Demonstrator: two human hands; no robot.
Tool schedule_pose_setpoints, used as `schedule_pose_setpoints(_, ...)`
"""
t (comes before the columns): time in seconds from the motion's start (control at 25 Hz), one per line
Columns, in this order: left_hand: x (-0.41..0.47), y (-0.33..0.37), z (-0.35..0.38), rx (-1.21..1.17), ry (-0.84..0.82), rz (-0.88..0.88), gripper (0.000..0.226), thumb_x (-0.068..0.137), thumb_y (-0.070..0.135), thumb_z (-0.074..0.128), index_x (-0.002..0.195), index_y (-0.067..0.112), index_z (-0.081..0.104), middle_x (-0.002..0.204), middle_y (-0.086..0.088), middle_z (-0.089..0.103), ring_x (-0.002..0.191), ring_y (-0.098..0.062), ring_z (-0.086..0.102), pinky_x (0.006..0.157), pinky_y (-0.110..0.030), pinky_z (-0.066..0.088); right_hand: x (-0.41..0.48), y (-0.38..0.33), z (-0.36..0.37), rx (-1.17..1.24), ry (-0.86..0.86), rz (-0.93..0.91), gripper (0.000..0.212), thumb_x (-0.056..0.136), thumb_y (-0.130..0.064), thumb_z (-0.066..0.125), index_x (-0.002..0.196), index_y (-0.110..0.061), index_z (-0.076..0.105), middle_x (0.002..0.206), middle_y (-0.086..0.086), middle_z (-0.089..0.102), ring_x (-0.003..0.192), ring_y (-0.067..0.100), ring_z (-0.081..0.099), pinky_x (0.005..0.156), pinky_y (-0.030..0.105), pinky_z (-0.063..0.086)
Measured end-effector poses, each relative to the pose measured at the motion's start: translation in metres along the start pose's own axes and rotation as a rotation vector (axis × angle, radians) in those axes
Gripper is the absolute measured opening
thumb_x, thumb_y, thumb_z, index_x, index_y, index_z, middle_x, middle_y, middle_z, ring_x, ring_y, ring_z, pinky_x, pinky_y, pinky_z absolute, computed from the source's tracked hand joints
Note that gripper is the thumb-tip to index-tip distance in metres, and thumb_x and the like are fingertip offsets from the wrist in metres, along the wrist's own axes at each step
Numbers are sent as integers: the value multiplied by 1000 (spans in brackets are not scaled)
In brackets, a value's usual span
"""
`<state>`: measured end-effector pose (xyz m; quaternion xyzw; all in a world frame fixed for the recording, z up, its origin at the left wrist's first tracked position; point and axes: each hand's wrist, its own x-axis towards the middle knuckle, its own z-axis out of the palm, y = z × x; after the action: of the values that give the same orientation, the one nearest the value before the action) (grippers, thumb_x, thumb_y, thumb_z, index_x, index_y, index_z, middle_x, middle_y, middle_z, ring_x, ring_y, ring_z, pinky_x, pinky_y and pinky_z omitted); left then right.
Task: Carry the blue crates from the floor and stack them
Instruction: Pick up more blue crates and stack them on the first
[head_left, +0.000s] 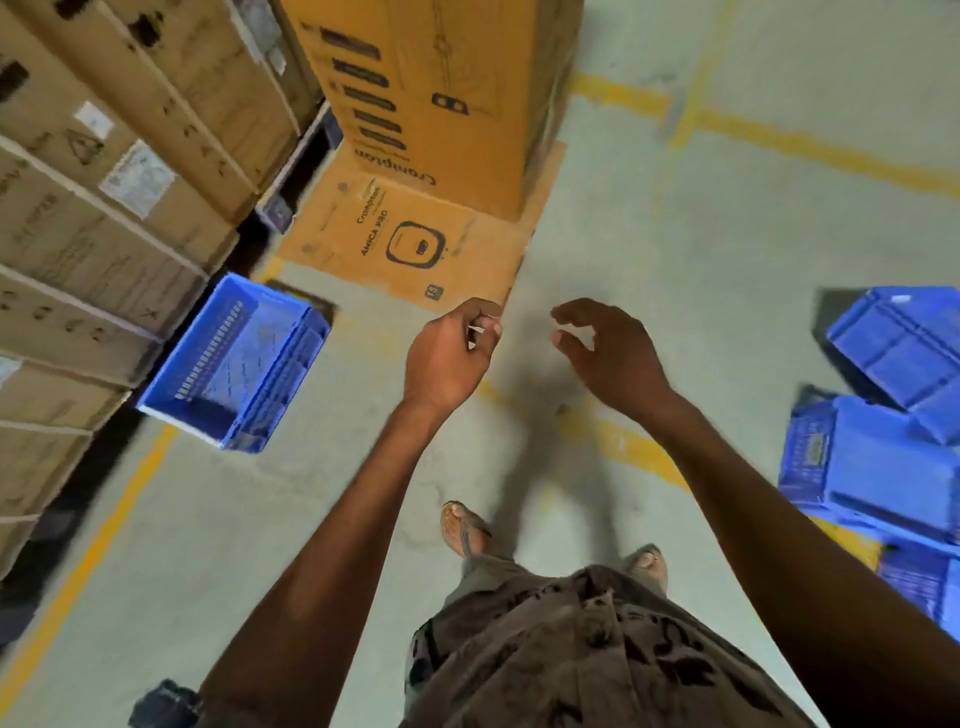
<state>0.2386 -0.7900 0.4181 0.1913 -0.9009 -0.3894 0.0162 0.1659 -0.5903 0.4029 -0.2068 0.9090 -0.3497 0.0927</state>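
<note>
Stacked cartons (93, 218): brown, piled high along the far left.
Single blue crate (234, 364): empty, upright on the floor (649, 249), just beside the cartons.
Orange box (436, 98): tall, printed, standing on a flattened orange sheet (415, 244).
Left hand (449, 353): raised mid-air, fingers curled in, pinching a small white scrap; what it is cannot be told.
Right hand (608, 348): raised near the left, fingers spread and bent, holding nothing.
Blue crate pile (883, 447): several, tumbled at angles on the floor, far right, well apart from both hands.
</note>
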Motion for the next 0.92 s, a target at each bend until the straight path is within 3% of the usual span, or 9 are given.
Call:
schedule_pose_setpoints(0.32,-58,222,270,-70,-416,305,15,93,36,63,107,35,69,96,20,74,80,2,69,80,-29,58,-179,235,-200,13,294,393,24,90,-29,65,114,-31,66,108,-16,69,99,10,64,82,31,52)
schedule_pose_setpoints(0.52,-102,335,395,-63,-645,498,19,92,33,64,108,29,72,104,16,75,88,-4,71,86,-25,55,-256,338,-295,114,470,662,14,91,-24,66,103,-31,67,99,-17,68,85,9,63,76,24,45)
schedule_pose_setpoints(0.72,-69,409,494,-34,-791,551,15,90,28,68,105,30,73,95,18,76,82,-4,71,85,-28,57,-267,431,-346,152,546,781,20,91,-21,66,111,-21,69,109,-9,71,107,12,65,88,33,53)
schedule_pose_setpoints(0.92,18,476,622,-84,-880,530,19,90,24,69,106,32,72,95,16,75,83,1,70,88,-30,56,-213,544,-400,80,531,875,23,92,-19,66,115,-20,68,114,-5,71,111,18,64,92,33,51)
